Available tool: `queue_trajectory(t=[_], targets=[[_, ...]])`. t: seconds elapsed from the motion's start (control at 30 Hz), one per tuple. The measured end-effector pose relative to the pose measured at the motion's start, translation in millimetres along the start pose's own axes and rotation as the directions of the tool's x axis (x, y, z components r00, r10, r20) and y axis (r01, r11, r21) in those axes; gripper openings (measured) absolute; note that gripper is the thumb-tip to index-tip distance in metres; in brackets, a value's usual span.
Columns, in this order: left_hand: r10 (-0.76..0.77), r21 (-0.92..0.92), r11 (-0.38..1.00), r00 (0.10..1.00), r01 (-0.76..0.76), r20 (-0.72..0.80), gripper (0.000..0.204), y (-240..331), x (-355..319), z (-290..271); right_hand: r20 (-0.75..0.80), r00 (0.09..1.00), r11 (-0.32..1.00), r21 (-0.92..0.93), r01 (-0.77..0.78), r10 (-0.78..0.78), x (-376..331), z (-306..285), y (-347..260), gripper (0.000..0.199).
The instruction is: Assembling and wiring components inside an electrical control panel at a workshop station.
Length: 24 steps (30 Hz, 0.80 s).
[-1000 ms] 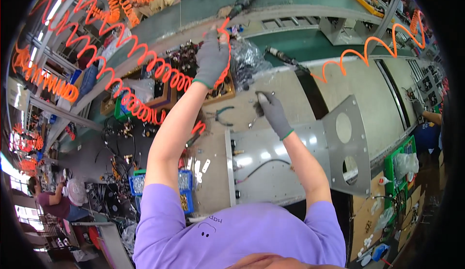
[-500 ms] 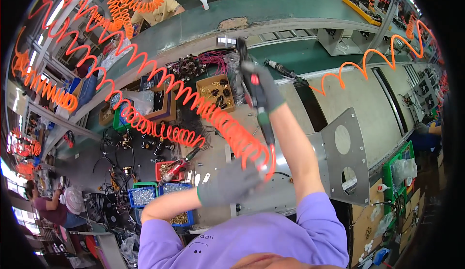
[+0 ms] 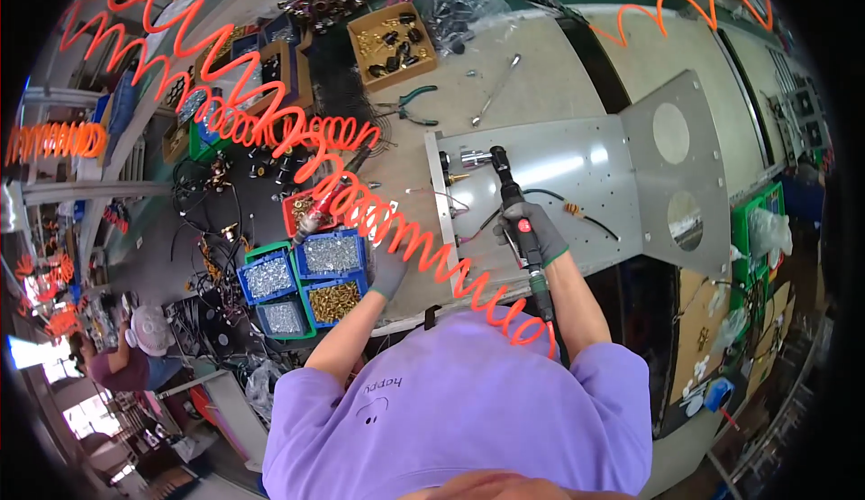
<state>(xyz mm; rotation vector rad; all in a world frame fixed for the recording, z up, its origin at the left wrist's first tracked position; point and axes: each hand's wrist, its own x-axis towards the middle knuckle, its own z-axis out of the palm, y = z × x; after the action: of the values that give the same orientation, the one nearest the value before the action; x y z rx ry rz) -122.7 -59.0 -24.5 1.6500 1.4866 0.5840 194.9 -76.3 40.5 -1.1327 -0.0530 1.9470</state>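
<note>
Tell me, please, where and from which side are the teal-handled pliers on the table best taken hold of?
Likely best by both handles of the pliers, coming from the right and above: they appear to lie flat on the table, handles spread open toward the right, jaws pointing left. The right hand would suit, but it holds the power tool.
</note>
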Motion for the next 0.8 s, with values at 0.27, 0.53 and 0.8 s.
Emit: queue_trajectory(t=[0.27, 0.53, 0.8], targets=[[0.141, -0.133, 0.982, 0.988, -0.131, 0.068, 0.025, 33, 106, 61, 0.055, 0.995, 0.996, -0.014, 0.088, -0.087, 20, 15, 13, 0.018], [-0.107, -0.965, 0.199, 0.982, 0.172, 0.153, 0.019, 73, 103, 74, -0.030, 0.986, 0.941, -0.306, 0.146, -0.163, 24, 14, 15, 0.022], [-0.379, -0.548, 0.676, 0.870, 0.493, 0.316, 0.015, 64, 104, 78, -0.034, 0.998, 0.966, -0.257, 0.038, -0.048, 22, 18, 12, 0.026]])
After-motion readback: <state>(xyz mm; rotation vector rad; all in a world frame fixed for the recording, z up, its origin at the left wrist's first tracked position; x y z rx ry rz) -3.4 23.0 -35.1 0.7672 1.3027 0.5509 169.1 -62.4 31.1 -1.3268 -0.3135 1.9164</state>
